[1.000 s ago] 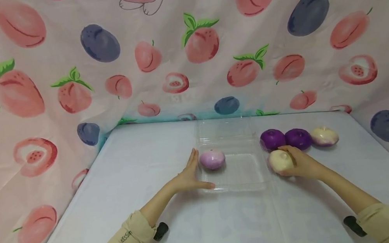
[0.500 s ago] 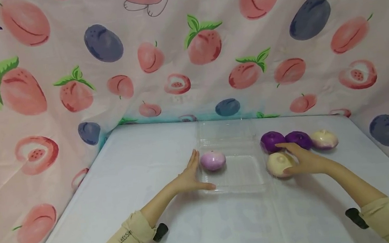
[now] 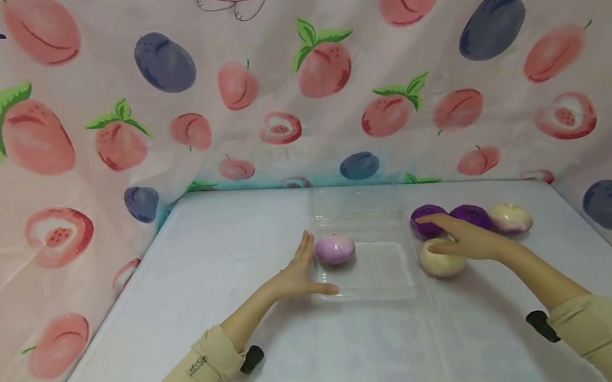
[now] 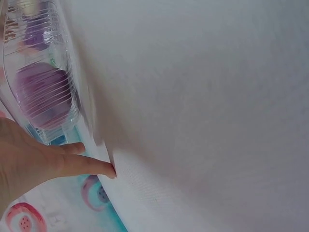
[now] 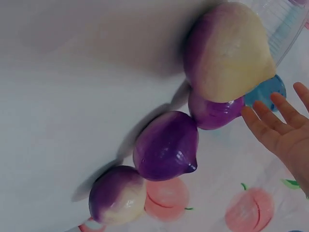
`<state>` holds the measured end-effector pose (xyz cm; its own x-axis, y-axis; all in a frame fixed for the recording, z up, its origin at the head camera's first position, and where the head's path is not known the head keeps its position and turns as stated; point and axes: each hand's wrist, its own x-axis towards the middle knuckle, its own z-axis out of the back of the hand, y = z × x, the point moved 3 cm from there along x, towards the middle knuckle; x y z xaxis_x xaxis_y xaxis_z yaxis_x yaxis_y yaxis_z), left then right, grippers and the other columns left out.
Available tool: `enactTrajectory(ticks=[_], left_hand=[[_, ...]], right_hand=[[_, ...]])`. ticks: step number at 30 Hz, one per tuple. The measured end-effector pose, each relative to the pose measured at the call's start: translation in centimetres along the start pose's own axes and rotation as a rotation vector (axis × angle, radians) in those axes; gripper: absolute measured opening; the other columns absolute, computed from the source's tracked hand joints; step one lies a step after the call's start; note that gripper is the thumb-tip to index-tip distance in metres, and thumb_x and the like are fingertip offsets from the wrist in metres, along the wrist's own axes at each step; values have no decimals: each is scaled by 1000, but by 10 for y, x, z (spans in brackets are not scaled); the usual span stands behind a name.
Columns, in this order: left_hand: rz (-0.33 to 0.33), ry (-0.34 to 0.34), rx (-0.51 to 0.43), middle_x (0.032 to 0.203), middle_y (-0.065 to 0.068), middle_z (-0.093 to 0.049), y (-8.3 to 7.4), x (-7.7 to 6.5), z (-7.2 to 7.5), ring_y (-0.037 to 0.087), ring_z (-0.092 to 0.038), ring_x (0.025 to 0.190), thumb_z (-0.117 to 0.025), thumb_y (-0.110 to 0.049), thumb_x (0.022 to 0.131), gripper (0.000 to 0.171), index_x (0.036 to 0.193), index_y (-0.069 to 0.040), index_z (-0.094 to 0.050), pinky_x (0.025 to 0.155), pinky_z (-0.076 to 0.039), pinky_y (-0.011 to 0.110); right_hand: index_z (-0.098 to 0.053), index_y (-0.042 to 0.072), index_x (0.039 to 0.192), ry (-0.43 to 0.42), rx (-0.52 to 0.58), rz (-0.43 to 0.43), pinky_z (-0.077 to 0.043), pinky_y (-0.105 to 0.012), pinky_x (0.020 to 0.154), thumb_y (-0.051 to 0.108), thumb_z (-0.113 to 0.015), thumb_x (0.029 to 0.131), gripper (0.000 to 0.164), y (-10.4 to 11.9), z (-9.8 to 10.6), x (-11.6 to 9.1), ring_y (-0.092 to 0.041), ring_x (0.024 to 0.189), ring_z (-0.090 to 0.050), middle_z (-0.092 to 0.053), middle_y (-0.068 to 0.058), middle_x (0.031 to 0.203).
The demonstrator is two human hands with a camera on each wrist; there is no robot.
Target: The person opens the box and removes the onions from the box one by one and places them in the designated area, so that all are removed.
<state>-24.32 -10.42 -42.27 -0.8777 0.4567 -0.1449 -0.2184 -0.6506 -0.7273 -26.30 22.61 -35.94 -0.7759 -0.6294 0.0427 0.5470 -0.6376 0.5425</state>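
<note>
A clear plastic box (image 3: 385, 263) lies on the table with its lid (image 3: 359, 201) folded back. In the left part of its tray sits a light purple onion (image 3: 335, 249). My left hand (image 3: 292, 278) spans the box's left side, fingers straight along it and thumb at the front corner. Just right of the box is a pale onion (image 3: 444, 262). My right hand (image 3: 468, 240) hovers over it with fingers extended, holding nothing. In the right wrist view those fingers are spread, apart from the pale onion (image 5: 229, 53).
Behind the pale onion, a dark purple onion (image 3: 428, 219), another dark purple onion (image 3: 471, 217) and a white-and-purple onion (image 3: 511, 218) stand in a row. A fruit-print cloth (image 3: 272, 65) hangs behind the white table (image 3: 222, 242).
My right hand has let go of the pale onion and lifted off it, moving a little left. The left hand keeps its place by the box.
</note>
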Motion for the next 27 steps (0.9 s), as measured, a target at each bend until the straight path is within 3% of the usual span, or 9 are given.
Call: enactTrajectory(ticks=[8,12,18,23,27], left_hand=[[-6,-10,20,158,13,17,-2,1,0,29,7,147,-78,-49,71,126,150,-3,8,110,-15,65],[-17,-3,18,157,14,18,-1,2,0,27,10,146,-79,-46,72,125,150,-2,9,116,-13,52],[-18,3,10,157,13,19,0,0,0,27,11,146,-79,-45,72,125,150,-3,9,117,-12,50],[-20,13,11,157,12,20,0,-1,0,27,11,146,-78,-46,72,124,150,-3,9,117,-12,50],[-24,12,15,157,11,20,0,0,1,28,10,146,-78,-46,73,124,150,-3,9,116,-13,52]], right_hand=[[-47,-7,130,-37,-52,62,-32,-59,103,12,-63,89,48,13,1,24,-45,126,-43,-52,-26,131],[-48,-6,130,-29,-63,66,-34,-58,103,15,-64,90,48,21,-2,36,-44,124,-45,-53,-25,130],[-47,-2,133,13,-50,43,-44,-55,95,22,-61,92,49,24,-13,50,-44,118,-50,-50,-24,133],[-44,2,137,53,-5,-7,-42,-58,96,24,-60,93,52,24,-21,60,-43,122,-47,-46,-21,139],[-45,2,136,60,8,11,-43,-59,95,24,-62,91,53,28,-26,71,-43,119,-50,-46,-22,139]])
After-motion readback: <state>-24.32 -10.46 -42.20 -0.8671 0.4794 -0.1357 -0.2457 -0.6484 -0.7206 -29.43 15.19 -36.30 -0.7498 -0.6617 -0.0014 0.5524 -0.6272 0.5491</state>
